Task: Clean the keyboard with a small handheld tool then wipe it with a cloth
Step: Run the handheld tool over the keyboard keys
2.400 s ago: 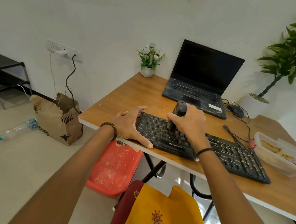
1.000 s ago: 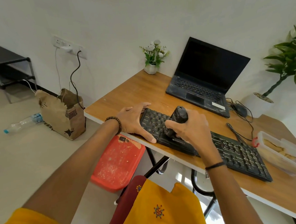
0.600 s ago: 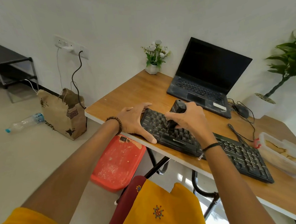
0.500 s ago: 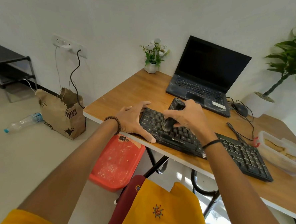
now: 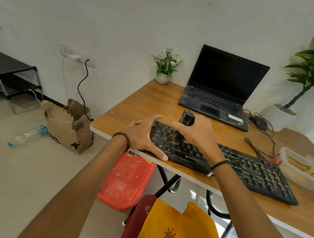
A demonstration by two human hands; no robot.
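Desk (image 5: 144,105): keyboard (image 5: 247,170) along front edge. Paper bag (image 5: 68,128) on floor, open, contents hidden. Clear box (image 5: 299,181) at desk's right end, something yellowish inside. Left hand (image 5: 142,136) flat on keyboard's left end; right hand (image 5: 197,133) grasps dark brush (image 5: 186,118), bristles on keys.

Bright room with a wooden desk (image 5: 137,105)
The wall (image 5: 146,18) was plain white, the floor (image 5: 27,172) pale; a black rack (image 5: 7,67) stood at far left

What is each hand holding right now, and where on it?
Right hand grips the black brush mid-handle; left hand holds nothing, flat on the keyboard.
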